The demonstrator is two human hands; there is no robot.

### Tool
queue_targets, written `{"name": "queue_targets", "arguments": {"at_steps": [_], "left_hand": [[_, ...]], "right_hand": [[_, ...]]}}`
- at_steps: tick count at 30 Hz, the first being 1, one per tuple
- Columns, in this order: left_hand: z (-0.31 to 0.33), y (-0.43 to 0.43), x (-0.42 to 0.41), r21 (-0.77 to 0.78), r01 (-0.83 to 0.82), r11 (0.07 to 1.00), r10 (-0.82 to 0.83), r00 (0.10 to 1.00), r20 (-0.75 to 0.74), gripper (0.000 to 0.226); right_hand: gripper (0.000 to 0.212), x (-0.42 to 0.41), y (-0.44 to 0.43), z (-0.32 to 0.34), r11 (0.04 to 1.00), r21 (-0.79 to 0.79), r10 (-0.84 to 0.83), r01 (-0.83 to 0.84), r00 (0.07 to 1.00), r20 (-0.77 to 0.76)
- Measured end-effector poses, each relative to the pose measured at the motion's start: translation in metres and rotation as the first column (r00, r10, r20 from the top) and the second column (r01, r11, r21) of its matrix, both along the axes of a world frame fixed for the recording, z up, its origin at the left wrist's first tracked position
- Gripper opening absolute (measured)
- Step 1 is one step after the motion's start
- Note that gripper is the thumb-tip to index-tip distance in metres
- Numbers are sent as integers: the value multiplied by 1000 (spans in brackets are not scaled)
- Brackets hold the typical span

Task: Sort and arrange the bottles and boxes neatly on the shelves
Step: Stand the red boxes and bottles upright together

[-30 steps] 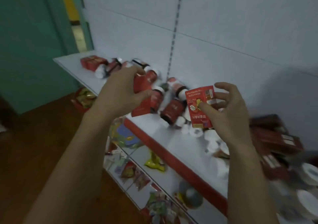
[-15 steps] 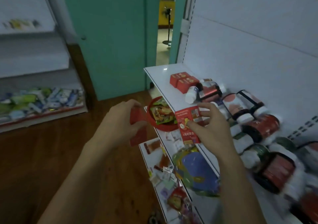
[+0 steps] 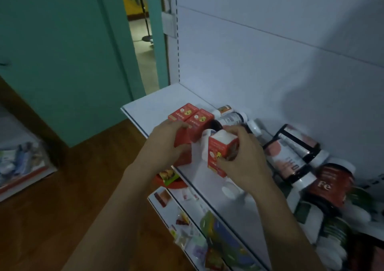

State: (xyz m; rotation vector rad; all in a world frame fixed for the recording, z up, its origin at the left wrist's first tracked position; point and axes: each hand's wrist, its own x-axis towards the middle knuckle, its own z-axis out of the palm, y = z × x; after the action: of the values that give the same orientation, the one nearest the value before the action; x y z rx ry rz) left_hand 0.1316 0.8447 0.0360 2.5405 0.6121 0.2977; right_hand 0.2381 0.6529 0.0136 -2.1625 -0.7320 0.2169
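A: State of the hands in that frame?
B: Left hand was wrapped round a red box, fingers curled over its top, at the front edge of the white shelf. Couldn't tell if that box sat on the board or hung just off it.
A: Right?
B: Right hand gripped a second red box, with the thumb on the printed face and the fingers curled round the far side. It was held roughly upright with the white end flap up, just beside the left one, over the front part of the shelf.
A: Anything already down?
B: A pair of red boxes lay side by side, touching, near the shelf's left end, right behind the left fingers.
A: Bottles?
B: Unsorted. A dark bottle, a pink-labelled bottle and a red bottle marked Fe lay on their sides towards the back panel. More were heaped at the right, too blurred to read. A loose white cap sat on the shelf by the right wrist.
A: Below?
B: Snack packets were scattered on the lower shelf.
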Motion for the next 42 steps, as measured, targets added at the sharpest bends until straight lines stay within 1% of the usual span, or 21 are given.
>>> {"name": "queue_targets", "arguments": {"at_steps": [2, 3, 6, 8, 12, 15, 17, 19, 21, 22, 24, 26, 27, 29, 31, 32, 34, 35, 37, 40, 42], "left_hand": [[-4, 4, 19, 8, 47, 999, -47, 999, 27, 48], [-6, 8, 29, 7, 69, 998, -69, 997, 37, 47], [-8, 24, 44, -10, 128, 992, -127, 991, 40, 46], [-8, 40, 49, -7, 203, 979, -203, 978, 41, 49], [-3, 68, 56, 38, 417, 908, -418, 909, 3, 48], [1, 79, 63, 67, 548, 833, -546, 836, -57, 41], [5, 82, 73, 90, 604, 792, -602, 797, -43, 32], [12, 81, 86, 112, 644, 757, -647, 762, -9, 26], [18, 75, 99, 112, 666, 737, -672, 740, 29, 27], [21, 68, 107, 110, 688, 717, -695, 718, 34, 30], [26, 49, 123, 106, 736, 668, -741, 672, 5, 37], [30, 27, 139, 79, 763, 642, -761, 646, -60, 46], [32, 16, 146, 77, 770, 633, -763, 638, -103, 50], [31, -2, 160, 79, 791, 606, -766, 608, -207, 58], [28, -16, 167, 88, 816, 571, -764, 567, -307, 54], [28, -19, 169, 94, 826, 555, -765, 552, -331, 50], [34, -19, 174, 87, 840, 536, -786, 534, -312, 46], [41, -17, 175, 71, 838, 541, -797, 537, -275, 46], [59, -4, 178, 37, 803, 595, -787, 592, -173, 44], [87, 27, 180, 44, 739, 673, -738, 674, -33, 40], [98, 52, 182, 68, 692, 719, -695, 718, 33, 39]], "right_hand": [[79, -1, 3, -11, 999, -47, 10, -10, 1000, 6], [79, -2, 5, -17, 999, -40, -7, 8, 1000, 16], [78, -6, 16, -32, 995, 14, -97, 96, 993, 65], [76, -7, 27, -36, 986, 7, -167, 167, 981, 102], [74, -19, 48, -35, 945, -12, -319, 326, 932, 170], [68, -31, 53, -26, 912, 53, -408, 406, 892, 193], [58, -36, 54, -18, 891, 97, -454, 444, 867, 203], [44, -40, 49, -11, 853, 146, -522, 501, 816, 248], [30, -44, 37, -6, 822, 179, -568, 540, 762, 310], [28, -46, 28, -4, 799, 175, -598, 575, 732, 325], [33, -48, 4, -3, 735, 149, -667, 661, 666, 335], [38, -46, -25, -1, 663, 144, -723, 735, 577, 380], [40, -41, -40, -1, 642, 125, -730, 756, 554, 401], [50, -27, -65, -1, 647, -8, -694, 763, 592, 410], [53, -15, -76, -4, 668, -179, -585, 722, 659, 473], [53, -10, -79, -6, 660, -249, -544, 709, 679, 493], [53, -7, -81, -5, 639, -326, -516, 696, 703, 489], [53, -6, -83, -2, 650, -329, -507, 685, 714, 483], [53, -6, -89, 7, 729, -272, -480, 628, 753, 451], [52, -4, -89, 29, 857, -107, -456, 504, 838, 300], [52, 5, -73, 42, 898, -12, -412, 439, 853, 321]]}}
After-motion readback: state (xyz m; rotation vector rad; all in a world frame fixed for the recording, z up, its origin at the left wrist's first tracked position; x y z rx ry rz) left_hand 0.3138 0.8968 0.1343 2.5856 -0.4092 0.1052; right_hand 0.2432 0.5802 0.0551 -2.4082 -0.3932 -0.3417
